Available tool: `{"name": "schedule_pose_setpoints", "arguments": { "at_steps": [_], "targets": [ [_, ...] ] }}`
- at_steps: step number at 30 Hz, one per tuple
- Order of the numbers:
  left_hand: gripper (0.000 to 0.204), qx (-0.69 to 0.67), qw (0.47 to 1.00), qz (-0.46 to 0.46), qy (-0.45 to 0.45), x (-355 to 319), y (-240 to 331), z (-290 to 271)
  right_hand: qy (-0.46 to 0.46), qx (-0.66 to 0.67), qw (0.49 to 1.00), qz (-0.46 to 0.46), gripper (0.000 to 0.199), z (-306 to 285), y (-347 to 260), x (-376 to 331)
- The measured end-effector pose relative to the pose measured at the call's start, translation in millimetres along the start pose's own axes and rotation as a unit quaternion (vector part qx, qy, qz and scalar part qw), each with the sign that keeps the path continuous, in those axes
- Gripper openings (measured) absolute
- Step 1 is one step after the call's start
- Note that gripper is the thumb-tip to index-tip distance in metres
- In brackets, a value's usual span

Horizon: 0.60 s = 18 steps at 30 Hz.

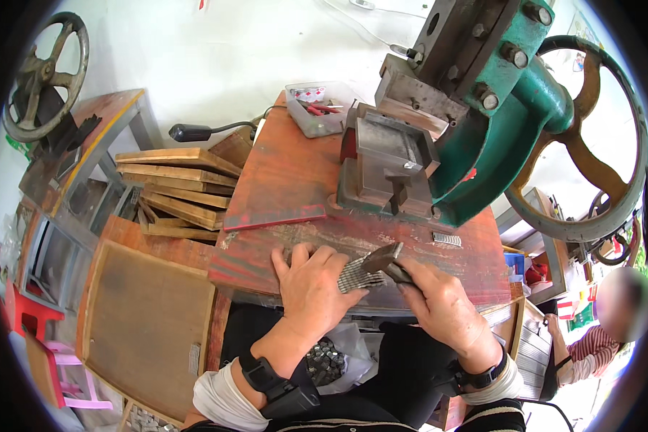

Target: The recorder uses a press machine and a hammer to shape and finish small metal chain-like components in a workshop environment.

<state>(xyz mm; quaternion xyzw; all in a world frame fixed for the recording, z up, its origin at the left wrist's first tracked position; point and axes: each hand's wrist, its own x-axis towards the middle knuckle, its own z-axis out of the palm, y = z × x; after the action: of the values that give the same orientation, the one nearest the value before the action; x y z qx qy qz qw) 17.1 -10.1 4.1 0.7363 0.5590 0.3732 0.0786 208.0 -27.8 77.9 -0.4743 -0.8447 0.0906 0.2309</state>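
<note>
My left hand (311, 282) rests on the worn reddish workbench (281, 194), its fingers curled against a bundle of grey ridged metal pieces (354, 276) at the front edge. A hammer (386, 256) with a dark metal head is gripped in my right hand (441, 297). Its head lies over the right end of the bundle; whether they touch I cannot tell. Beyond my hands stands a green hand press (504, 158) with a steel die block (389, 144). One small ridged metal piece (447, 239) lies alone to the right.
A red bar (275, 217) and a clear plastic box (317, 129) of tools lie on the bench. Wooden trays (183, 176) are stacked at left, above a shallow tray (147, 317). Small metal pieces (326, 362) fill a bag below. Another person (597, 345) sits at right.
</note>
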Motion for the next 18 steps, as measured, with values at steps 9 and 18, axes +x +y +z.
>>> {"name": "schedule_pose_setpoints", "arguments": {
  "at_steps": [9, 18],
  "targets": [
    [0.048, -0.007, 1.000, -0.013, -0.009, 0.6, 0.6, -0.7, 0.011, -0.080, 0.997, -0.001, 0.041, 4.4, -8.5, 8.7],
    [0.047, -0.001, 1.000, -0.018, -0.015, 1.3, -0.1, 0.4, 0.061, -0.110, 0.992, -0.001, 0.044, -1.4, -24.3, 7.5]
  ]
}}
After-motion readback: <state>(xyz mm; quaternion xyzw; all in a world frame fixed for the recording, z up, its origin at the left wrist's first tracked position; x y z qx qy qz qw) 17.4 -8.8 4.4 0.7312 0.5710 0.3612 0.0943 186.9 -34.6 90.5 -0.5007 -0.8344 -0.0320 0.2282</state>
